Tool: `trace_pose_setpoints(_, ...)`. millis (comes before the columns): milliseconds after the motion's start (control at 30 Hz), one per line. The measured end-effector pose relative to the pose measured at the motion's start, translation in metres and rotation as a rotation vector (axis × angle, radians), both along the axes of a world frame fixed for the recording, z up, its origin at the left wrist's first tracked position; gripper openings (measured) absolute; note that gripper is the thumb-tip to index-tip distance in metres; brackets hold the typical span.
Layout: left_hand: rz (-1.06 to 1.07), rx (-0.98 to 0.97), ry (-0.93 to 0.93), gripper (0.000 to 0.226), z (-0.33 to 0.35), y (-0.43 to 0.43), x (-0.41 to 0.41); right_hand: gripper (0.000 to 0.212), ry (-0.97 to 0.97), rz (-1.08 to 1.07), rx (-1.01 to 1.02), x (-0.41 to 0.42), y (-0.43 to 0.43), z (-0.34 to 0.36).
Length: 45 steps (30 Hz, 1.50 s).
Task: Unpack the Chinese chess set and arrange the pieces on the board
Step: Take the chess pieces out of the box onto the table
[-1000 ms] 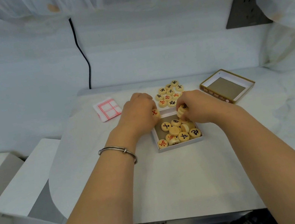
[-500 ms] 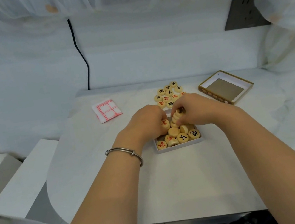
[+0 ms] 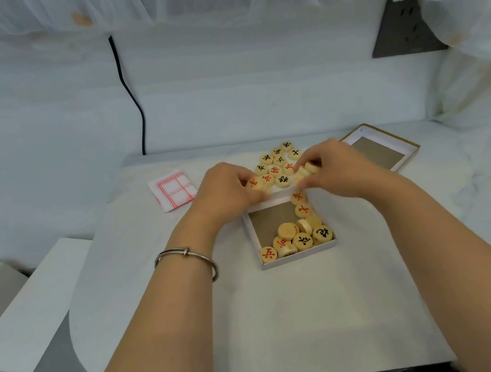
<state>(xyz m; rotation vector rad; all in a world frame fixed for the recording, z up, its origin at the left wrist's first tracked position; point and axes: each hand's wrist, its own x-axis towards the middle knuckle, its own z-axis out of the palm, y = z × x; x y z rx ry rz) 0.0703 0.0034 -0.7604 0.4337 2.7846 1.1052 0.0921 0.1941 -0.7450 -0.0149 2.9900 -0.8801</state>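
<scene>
A white box tray (image 3: 252,237) lies on the table with several round wooden chess pieces (image 3: 299,237) in its near and right part. Beyond its far edge sits a pile of loose pieces (image 3: 278,164) with red and black characters. My left hand (image 3: 226,187) grips pieces (image 3: 257,184) at the pile's left side. My right hand (image 3: 337,166) pinches a short stack of pieces (image 3: 307,171) above the tray's far right corner. The folded board (image 3: 172,190), white with red lines, lies to the left.
The box lid (image 3: 377,148) with a gold rim lies upside down at the back right. A black cable (image 3: 129,91) hangs down the wall behind the white table (image 3: 295,324). White blocks (image 3: 26,306) stand at the left, below table level.
Both hands have lifted out of the tray with pieces and moved away from me to the loose pile. Fewer pieces lie in the tray, and its far left floor shows bare.
</scene>
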Motion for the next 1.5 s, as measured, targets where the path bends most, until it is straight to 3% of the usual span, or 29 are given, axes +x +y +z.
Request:
trace_pose_setpoints(67, 0.099, 0.015, 0.02, 0.019, -0.002, 0.003, -0.007, 0.021, 0.041, -0.108, 0.066, -0.004, 0.015, -0.004)
trace_pose_setpoints(167, 0.181, -0.131, 0.024, 0.011, -0.017, 0.008, -0.023, 0.026, -0.002, -0.146, 0.189, -0.009, 0.02, -0.022)
trace_pose_setpoints(367, 0.224, -0.035, -0.043, 0.026, -0.026, 0.026, -0.042, 0.034, 0.153, -0.197, 0.002, -0.021, 0.003, -0.042)
trace_pose_setpoints(467, 0.251, 0.068, -0.067, 0.02, -0.028, 0.024, -0.045, 0.032, 0.161, -0.258, -0.062, -0.02, 0.013, -0.038)
trace_pose_setpoints(600, 0.298, -0.211, -0.028, 0.01, -0.025, 0.015, -0.048, 0.036, -0.004, -0.295, 0.095, -0.02, 0.034, -0.036)
trace_pose_setpoints(667, 0.296, -0.26, -0.019, 0.007, -0.025, 0.017, -0.048, 0.04, -0.013, -0.297, 0.138, -0.021, 0.035, -0.039)
trace_pose_setpoints(967, 0.246, -0.131, 0.007, 0.01, -0.03, 0.025, -0.046, 0.038, 0.153, -0.255, 0.004, -0.023, 0.02, -0.043)
trace_pose_setpoints(1167, 0.33, -0.192, -0.061, 0.013, -0.026, 0.011, -0.048, 0.041, -0.047, -0.279, 0.172, -0.014, 0.033, -0.032)
trace_pose_setpoints(1367, 0.243, -0.207, -0.072, 0.031, -0.023, 0.015, -0.045, 0.037, -0.067, -0.204, 0.211, -0.01, 0.017, -0.031)
trace_pose_setpoints(1500, 0.213, -0.239, -0.061, 0.004, -0.022, 0.015, -0.04, 0.037, -0.034, -0.188, 0.176, -0.009, 0.008, -0.031)
